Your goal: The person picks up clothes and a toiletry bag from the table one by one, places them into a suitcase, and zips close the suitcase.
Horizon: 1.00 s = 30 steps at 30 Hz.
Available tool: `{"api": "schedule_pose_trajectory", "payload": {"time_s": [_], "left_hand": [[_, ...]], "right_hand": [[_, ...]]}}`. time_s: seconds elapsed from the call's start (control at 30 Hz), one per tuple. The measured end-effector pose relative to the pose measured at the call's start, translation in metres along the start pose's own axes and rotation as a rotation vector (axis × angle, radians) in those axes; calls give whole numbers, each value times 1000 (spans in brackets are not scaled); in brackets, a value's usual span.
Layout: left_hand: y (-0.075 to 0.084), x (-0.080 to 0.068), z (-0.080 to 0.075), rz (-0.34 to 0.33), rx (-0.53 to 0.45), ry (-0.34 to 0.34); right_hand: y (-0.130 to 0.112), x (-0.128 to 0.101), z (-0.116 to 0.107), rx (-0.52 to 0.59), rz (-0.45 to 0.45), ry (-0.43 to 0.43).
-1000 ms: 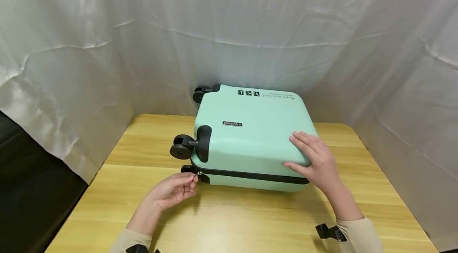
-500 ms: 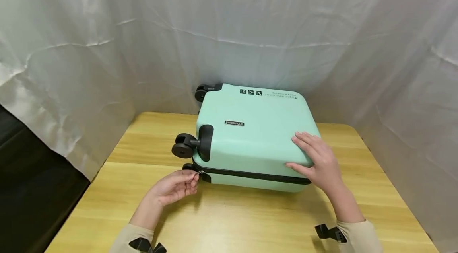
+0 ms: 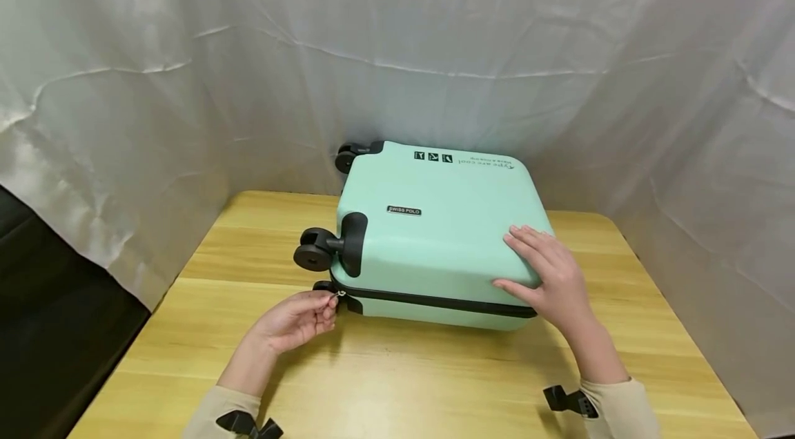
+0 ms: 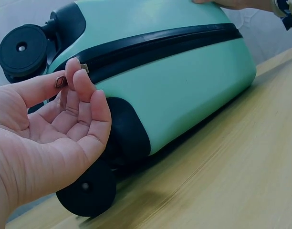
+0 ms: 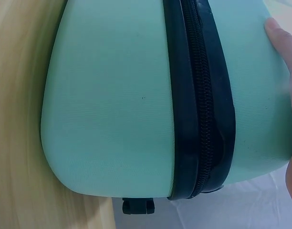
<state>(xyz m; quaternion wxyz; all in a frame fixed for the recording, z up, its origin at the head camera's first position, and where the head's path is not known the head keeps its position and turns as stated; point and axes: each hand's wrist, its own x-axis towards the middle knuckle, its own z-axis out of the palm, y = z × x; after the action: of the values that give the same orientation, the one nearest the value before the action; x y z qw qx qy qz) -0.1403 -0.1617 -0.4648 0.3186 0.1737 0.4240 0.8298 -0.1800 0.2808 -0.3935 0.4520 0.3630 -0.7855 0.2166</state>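
At about 7 o'clock on the pale, grained wooden counter, the left hand pinches a small metal zipper pull between thumb and fingertips — the other fingers loosely curled. It sits at the near left corner of the mint-green hard-shell suitcase, lying flat at centre, smooth and round-cornered, its black zipper band running along the near side. At 4 o'clock the right hand rests flat, fingers straight, on the lid's corner. Black wheels jut left — white draped sheeting behind.
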Motion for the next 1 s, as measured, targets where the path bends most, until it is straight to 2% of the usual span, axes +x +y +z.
{"api": "schedule_pose_trajectory", "payload": {"time_s": [0.47, 0.67, 0.9, 1.0], "left_hand": [[2, -3, 1, 18, -22, 19], [7, -2, 0, 12, -16, 58], [8, -4, -2, -7, -56, 83], [8, -4, -3, -5, -11, 80]], "right_hand": [[-1, 2, 0, -12, -43, 15], [2, 5, 3, -14, -53, 32], [2, 4, 2, -20, -55, 23], [0, 3, 1, -19, -57, 18]]}}
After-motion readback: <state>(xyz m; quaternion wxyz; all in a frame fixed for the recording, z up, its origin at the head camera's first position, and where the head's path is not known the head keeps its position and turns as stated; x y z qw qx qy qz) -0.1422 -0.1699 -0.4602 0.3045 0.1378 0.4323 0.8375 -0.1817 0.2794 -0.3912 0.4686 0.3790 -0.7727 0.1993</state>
